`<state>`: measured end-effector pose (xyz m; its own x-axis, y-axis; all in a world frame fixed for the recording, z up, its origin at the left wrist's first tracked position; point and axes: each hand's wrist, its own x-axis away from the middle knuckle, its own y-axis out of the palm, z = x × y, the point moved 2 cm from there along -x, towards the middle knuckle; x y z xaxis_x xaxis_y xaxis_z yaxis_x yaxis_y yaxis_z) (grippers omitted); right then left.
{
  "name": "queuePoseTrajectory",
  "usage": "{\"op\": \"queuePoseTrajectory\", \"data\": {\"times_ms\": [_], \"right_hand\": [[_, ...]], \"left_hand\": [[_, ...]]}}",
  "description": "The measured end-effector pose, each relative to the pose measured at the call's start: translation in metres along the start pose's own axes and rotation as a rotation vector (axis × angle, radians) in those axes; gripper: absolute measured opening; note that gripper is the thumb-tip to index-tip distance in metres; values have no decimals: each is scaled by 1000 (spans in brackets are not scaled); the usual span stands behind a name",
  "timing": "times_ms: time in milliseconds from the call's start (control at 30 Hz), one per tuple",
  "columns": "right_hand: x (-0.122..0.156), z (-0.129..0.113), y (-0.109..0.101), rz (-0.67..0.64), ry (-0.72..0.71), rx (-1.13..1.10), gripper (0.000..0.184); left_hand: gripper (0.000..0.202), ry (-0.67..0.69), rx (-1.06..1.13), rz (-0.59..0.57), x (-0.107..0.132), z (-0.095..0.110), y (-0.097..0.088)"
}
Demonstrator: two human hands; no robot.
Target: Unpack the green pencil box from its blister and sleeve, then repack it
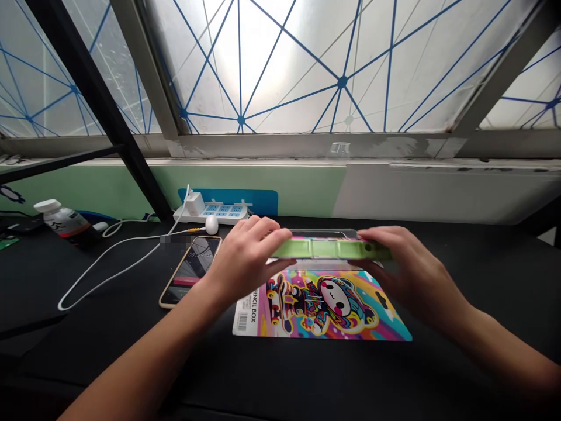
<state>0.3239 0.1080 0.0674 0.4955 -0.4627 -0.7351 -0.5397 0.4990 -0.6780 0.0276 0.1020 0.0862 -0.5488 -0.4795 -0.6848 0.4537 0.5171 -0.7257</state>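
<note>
A light green pencil box (331, 249) is held edge-on between my two hands, its narrow side facing me. My left hand (249, 248) closes on its left end, thumb in front. On the right end my right hand (398, 257) grips it with fingers on top and thumb below. Flat on the table in front lies a colourful card (324, 307) printed with a cartoon figure and the words PENCIL BOX. Behind and below the box shows part of a clear plastic piece (333, 232), mostly hidden by the box and hands.
A phone (193, 270) lies beside my left hand. Near it a white cable (109, 264) loops over the black table (280, 377). A power strip (223, 211) stands by the wall, and a bottle (65, 222) leans at the far left. A black metal post (105, 111) rises at the left.
</note>
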Motion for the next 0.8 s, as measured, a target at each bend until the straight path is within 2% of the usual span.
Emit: {"op": "queuePoseTrajectory", "data": {"times_ms": [100, 200, 300, 400, 533, 667, 800], "right_hand": [[39, -10, -18, -22, -127, 69, 50], [71, -20, -18, -111, -233, 50, 45], [81, -28, -9, -178, -262, -19, 34], [78, -28, -1, -230, -179, -92, 29], [78, -17, 4, -335, 47, -184, 51], [79, -8, 4, -357, 137, -256, 56], [74, -2, 2, -376, 155, -326, 53]], "left_hand": [[26, 54, 35, -32, 19, 28, -14], [31, 93, 70, -77, 49, 52, -13], [31, -48, 79, -116, 76, 65, -4], [41, -327, 171, -201, 96, 69, 2], [57, -616, 298, -263, 108, 66, -1], [73, -704, 391, -358, 109, 63, 1], [72, -698, 422, -366, 106, 60, 5]]}}
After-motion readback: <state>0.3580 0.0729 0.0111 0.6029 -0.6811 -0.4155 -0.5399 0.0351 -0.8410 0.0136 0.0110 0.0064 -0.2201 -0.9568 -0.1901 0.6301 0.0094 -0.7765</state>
